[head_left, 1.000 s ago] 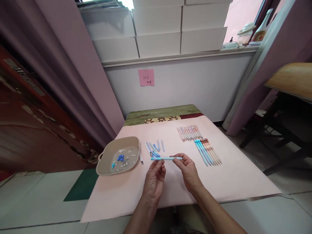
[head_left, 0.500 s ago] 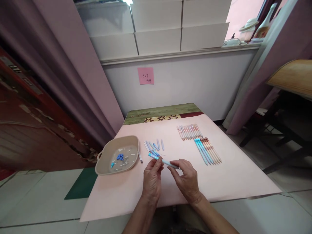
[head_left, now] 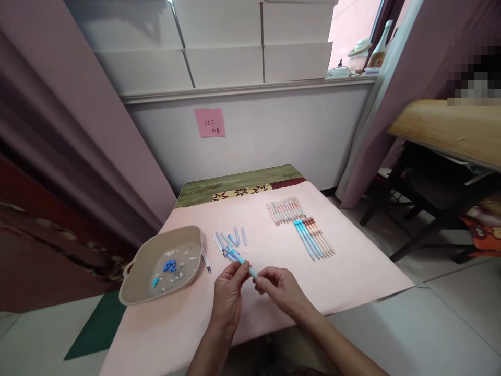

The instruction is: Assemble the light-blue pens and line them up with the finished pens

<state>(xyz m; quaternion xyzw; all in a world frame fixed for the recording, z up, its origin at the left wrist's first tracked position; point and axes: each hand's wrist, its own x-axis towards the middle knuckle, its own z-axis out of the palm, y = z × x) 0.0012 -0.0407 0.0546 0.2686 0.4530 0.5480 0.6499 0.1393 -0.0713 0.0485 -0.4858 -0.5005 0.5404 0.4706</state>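
The hands have drawn closer together since the earlier frame, so only a short length of the light blue pen (head_left: 251,270) shows between them. The left hand (head_left: 228,292) pinches one end between thumb and fingertips. The right hand (head_left: 281,289) closes its fingers on the other. The pen sits just above the pink sheet (head_left: 352,271), near the loose pen parts (head_left: 231,240) and to the right of the beige tray (head_left: 143,261).

The pen (head_left: 246,265) is slim and light blue, brighter blue toward its far end. It is tilted, with the far end pointing to about 10 o'clock. The left hand (head_left: 229,292) and right hand (head_left: 279,290) pinch it just above the pink table cover (head_left: 352,266), near its front edge.
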